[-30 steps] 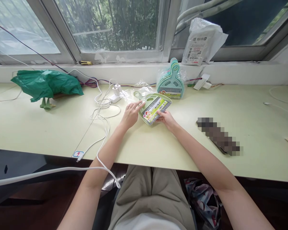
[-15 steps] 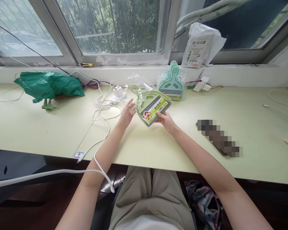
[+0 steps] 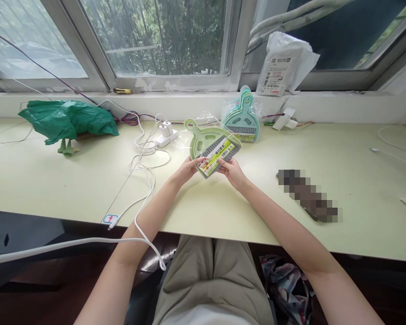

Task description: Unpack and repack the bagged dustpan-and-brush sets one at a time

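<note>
A green dustpan and brush set (image 3: 209, 144) in a clear plastic bag is held tilted above the table, its handle pointing up and left. Grey bristles and a yellow-green printed label face me. My left hand (image 3: 188, 170) grips the lower left edge, thumb on the front by the label. On the lower right, my right hand (image 3: 234, 172) pinches the set, its thumb over the label and bristles. Behind it stands a stack of similar dustpan sets (image 3: 242, 118), the front one blue-green, leaning by the wall.
White cables (image 3: 145, 153) and a power strip with a plug (image 3: 167, 133) lie to the left, near a green plastic bag (image 3: 69, 121). A blurred dark object (image 3: 307, 196) lies right. One cable crosses my left forearm. A wrapped package (image 3: 280, 67) stands on the sill.
My left hand, which was apart from the set on its left, has moved down and right and closed on its lower left edge. The right hand keeps its hold.
</note>
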The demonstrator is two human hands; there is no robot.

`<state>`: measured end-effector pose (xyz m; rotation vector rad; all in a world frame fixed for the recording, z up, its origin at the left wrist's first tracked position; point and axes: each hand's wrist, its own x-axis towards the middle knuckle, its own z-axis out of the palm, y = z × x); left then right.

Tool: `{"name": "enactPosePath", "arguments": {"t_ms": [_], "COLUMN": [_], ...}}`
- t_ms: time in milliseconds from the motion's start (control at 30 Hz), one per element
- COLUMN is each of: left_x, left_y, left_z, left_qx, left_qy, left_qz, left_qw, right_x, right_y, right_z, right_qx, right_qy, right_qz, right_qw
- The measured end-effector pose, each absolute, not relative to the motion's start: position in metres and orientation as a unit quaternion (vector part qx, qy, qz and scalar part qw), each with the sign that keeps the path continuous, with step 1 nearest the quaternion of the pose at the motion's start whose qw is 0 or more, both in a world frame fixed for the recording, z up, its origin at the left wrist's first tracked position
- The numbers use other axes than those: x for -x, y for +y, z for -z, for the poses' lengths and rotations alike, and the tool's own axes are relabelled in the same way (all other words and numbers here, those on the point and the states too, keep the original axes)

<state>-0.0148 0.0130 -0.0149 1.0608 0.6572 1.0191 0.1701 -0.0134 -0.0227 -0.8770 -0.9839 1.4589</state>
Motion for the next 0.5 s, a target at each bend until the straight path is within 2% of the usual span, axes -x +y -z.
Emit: {"name": "enactPosePath", "arguments": {"t_ms": [367,500], "left_x": [0.003,0.002], "left_y": [-0.002,0.006], "left_z": [0.019,0.021], "left_qx": [-0.51,-0.515], "left_qy": [0.295,0.258], "left_qz": [-0.327,-0.401], "left_qw": [0.739,0.712], "right_x": [-0.165,-0.166], "right_y": [-0.021,-0.02], "right_z": [0.012,0.01], "right_qx": [0.382,0.381], "right_qy": [-0.368,-0.355], "right_qz": [-0.613,-0.611], "right_qw": [0.586,0.597]}}
